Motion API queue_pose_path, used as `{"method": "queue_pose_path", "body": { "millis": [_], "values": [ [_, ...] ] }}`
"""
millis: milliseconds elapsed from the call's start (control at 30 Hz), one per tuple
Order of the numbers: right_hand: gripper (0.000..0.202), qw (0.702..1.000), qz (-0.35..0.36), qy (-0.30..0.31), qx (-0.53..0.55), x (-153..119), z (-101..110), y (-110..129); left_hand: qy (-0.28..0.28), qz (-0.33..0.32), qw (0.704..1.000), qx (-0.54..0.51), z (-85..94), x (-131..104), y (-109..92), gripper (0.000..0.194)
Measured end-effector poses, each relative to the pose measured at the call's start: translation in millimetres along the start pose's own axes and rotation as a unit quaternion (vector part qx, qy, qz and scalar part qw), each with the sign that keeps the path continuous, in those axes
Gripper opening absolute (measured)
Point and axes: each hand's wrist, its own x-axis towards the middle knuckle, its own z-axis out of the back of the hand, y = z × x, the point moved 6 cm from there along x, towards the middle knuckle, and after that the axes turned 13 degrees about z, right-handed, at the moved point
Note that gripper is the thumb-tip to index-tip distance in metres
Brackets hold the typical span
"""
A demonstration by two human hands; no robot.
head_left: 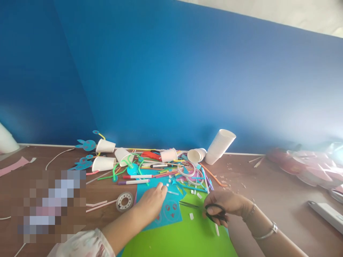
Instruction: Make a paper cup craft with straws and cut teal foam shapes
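Observation:
My right hand point(218, 207) is closed on black-handled scissors point(215, 210), whose blades point left over the green sheet point(182, 239). A white straw point(217, 229) shows just below that hand. My left hand point(154, 200) is over the blue paper point(171, 217), its fingers pinched together near a short pale piece point(172, 192); whether they hold anything is too small to tell. Round faces are drawn on the blue paper. Small white scraps point(191, 216) lie on the green sheet.
Paper cups point(168, 155) lie behind the hands among straws and pipe cleaners, with a leaning cup stack point(221, 146) at the wall. Markers point(138, 176) and a tape roll point(124, 202) are on the left. A white device point(327, 216) and pink wrapping point(305, 167) lie right.

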Motion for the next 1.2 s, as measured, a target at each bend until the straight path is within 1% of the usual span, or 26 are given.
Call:
{"method": "queue_pose_path", "body": {
  "millis": [100,167,200,233,267,300,367,500,600,700,800,867,933,1033,1100,1200],
  "values": [
    [0.038,1.0,-0.006,-0.01,0.02,0,0,-8,-0.011,-0.004,1.0,-0.009,7.9,4,-2,0.027],
    [0.039,0.999,-0.006,-0.015,0.038,1,-2,-13,-0.022,-0.015,0.999,-0.034,11.1,-2,-5,0.017],
    [0.04,0.999,-0.005,-0.017,0.048,2,-3,-16,-0.026,-0.022,0.998,-0.052,11.4,-7,-7,0.018],
    [0.041,0.998,-0.003,-0.022,0.057,4,-5,-18,-0.025,-0.031,0.997,-0.068,10.2,-13,-9,0.027],
    [0.042,0.997,0.0,-0.03,0.065,6,-6,-20,-0.016,-0.035,0.997,-0.066,6.5,-18,-12,0.038],
    [0.043,0.996,0.006,-0.041,0.073,9,-7,-21,-0.011,-0.035,0.998,-0.059,2.7,-24,-13,0.044],
    [0.044,0.994,0.024,-0.063,0.082,15,-9,-21,-0.017,-0.041,0.998,-0.046,-3.9,-34,-18,0.049],
    [0.046,0.993,0.044,-0.08,0.071,15,-11,-16,-0.042,-0.032,0.998,-0.024,-11.6,-42,-20,0.039],
    [0.046,0.994,0.027,-0.095,0.05,5,-8,-13,-0.029,-0.045,0.999,0.006,-16.3,-44,-24,0.029],
    [0.045,0.993,0.003,-0.108,0.046,-4,-4,-16,-0.023,-0.058,0.997,0.044,-22.3,-43,-30,0.024],
    [0.046,0.994,-0.003,-0.098,0.049,-5,-4,-19,-0.029,-0.071,0.994,0.076,-32.6,-40,-34,0.02],
    [0.047,0.995,0.003,-0.085,0.048,-2,-5,-20,-0.041,-0.09,0.991,0.095,-39.2,-39,-35,0.019],
    [0.05,0.996,0.015,-0.079,0.048,1,-7,-20,-0.062,-0.108,0.987,0.101,-41.9,-40,-35,0.018],
    [0.051,0.995,0.034,-0.079,0.049,10,-9,-15,-0.12,-0.109,0.983,0.09,-36.0,-45,-33,0.016],
    [0.05,0.995,0.031,-0.077,0.049,19,-12,-12,-0.155,-0.102,0.979,0.081,-31.3,-48,-32,0.014],
    [0.048,0.996,0.013,-0.073,0.054,31,-14,-8,-0.168,-0.09,0.979,0.074,-33.2,-49,-32,0.012]
  ]
}}
